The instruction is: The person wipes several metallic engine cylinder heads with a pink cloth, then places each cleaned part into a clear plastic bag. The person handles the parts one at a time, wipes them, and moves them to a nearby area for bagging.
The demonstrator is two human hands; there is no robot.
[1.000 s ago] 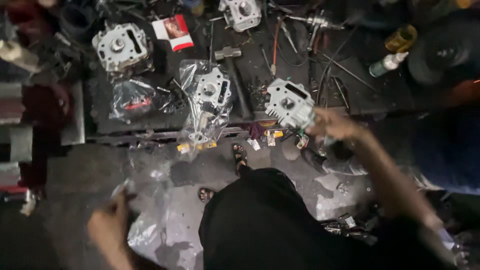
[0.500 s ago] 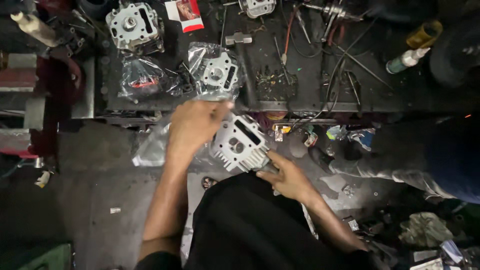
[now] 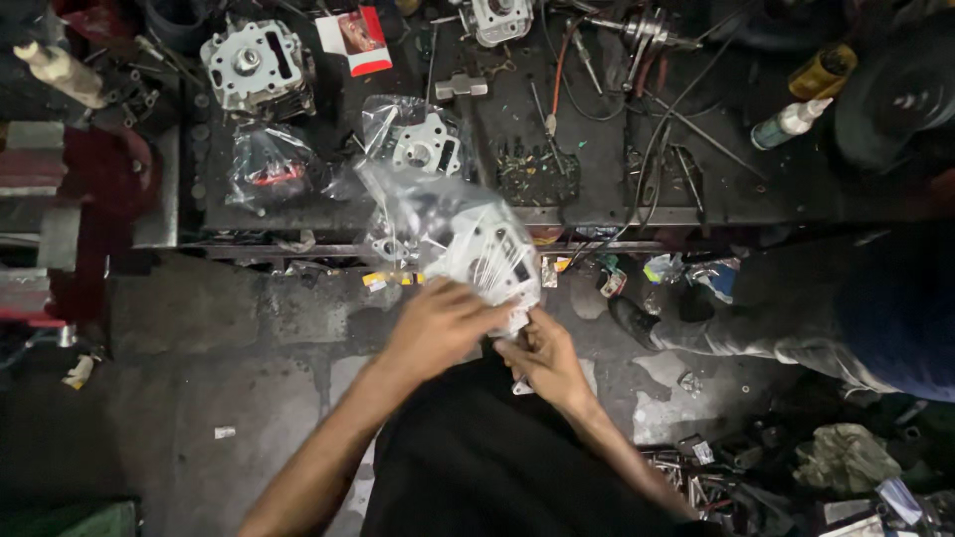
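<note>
Left hand (image 3: 438,320): fingers closed over the lower left side of the cylinder head (image 3: 487,261), gripping it through the clear plastic bag (image 3: 413,214).
Right hand (image 3: 542,356): clasped under the part's lower right corner, just beside the left hand.
Cylinder head: silver metal, held between both hands above the lap, half inside the bag.
Beyond the grip: dark workbench (image 3: 597,194), with a second bagged head (image 3: 423,149) and an unwrapped one (image 3: 257,68) farther left.

Dim light is falling from above, leaving the floor (image 3: 199,398) and frame corners sinking into deep shadow. Glare is bouncing off the clear plastic bag (image 3: 418,214) and pale metal cylinder head (image 3: 487,261), while motion is slightly softening both hands.
</note>
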